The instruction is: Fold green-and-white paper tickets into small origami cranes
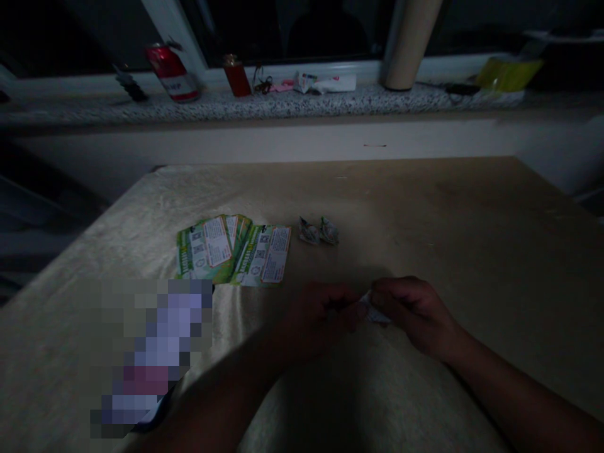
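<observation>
A small piece of folded paper (pixel 377 314) is pinched between my two hands above the table. My left hand (pixel 325 311) is closed on its left edge, mostly in shadow. On the other side my right hand (pixel 413 311) grips the paper with thumb and fingers. Beyond them lie two small folded paper shapes (pixel 309 233), side by side with pointed tips. To their left, several green and white printed leaflets (pixel 264 255) are fanned out, overlapping one another. Dim light hides the fine detail of the folds.
A lit device with a blurred-out screen (pixel 165 340) lies left of my left forearm. On the speckled windowsill (pixel 283 110) stand a red can (pixel 172 72), a red bottle (pixel 236 77), a cardboard tube (pixel 410 47) and a yellow packet (pixel 507 74). The cloth-covered table (pixel 462 233) reaches the wall.
</observation>
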### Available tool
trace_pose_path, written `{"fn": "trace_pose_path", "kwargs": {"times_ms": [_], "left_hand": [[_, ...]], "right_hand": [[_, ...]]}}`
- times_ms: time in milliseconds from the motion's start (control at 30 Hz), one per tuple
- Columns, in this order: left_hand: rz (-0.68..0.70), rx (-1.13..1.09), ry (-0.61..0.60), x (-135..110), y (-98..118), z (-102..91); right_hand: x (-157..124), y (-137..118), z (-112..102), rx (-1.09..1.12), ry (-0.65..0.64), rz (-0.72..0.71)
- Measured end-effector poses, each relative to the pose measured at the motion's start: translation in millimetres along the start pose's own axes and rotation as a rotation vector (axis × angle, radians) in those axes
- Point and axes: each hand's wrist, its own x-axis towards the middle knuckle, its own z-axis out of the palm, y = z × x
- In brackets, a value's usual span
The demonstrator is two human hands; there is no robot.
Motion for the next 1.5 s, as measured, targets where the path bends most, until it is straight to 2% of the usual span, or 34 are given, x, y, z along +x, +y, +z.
{"fn": "trace_pose_path", "kwargs": {"times_ms": [233, 400, 500, 700, 833, 967, 1167, 1300, 1500], "left_hand": [[-0.031, 0.003, -0.049, 0, 2, -4.6], [0.081, -0.040, -0.088, -2, 13, -6.3], [0.099, -0.093, -0.073, -2, 13, -3.8], [0.045, 0.023, -0.071, -1, 6, -3.3], [0.025, -0.059, -0.113, 0, 8, -2.2], [-0.066, -0.105, -0.093, 1, 6, 2.0], [-0.034, -0.033, -0.084, 1, 5, 4.4], [-0.069, -0.081, -0.086, 1, 1, 6.0], [-0.040, -0.159, -0.105, 3, 0, 7.9]], "right_hand": [[0, -3, 0, 0.016, 0.000, 0.042], [-1, -4, 0, 0.084, -0.007, 0.038], [0, -3, 0, 0.123, -0.019, 0.037], [1, -2, 2, 0.118, 0.004, 0.075], [2, -3, 3, 0.125, -0.012, 0.079], [2, -1, 3, 0.065, -0.032, 0.071], [0, 0, 3, 0.032, -0.042, 0.064], [0, 2, 4, -0.017, -0.051, 0.042], [-1, 2, 7, -0.009, -0.080, -0.009]]}}
